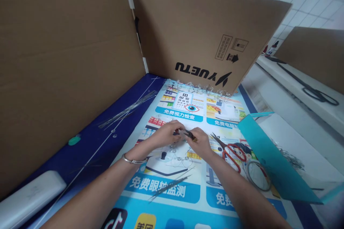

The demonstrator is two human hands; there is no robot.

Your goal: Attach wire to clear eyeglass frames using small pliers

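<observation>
**Close handwork over a blue-and-white printed sheet (145, 203)**

The right hand (200, 144) grips a small, dark metal plier-like tool (191, 135). The left hand (170, 134), fingers narrowly pinched, is near its tip; what it holds is too small to tell. Beneath lie clear round beads (179, 159) on thin wire. Right: orange-handled metal scissors (228, 152).

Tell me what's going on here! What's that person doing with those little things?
The person's right hand grips a small dark tool, and the left hand is close by its other end; whatever the left fingers pinch is too small to tell. Just below lie some clear beads, and nearer the person is a bunch of thin strips. The red-handled scissors lie to the right, not in use.
</observation>
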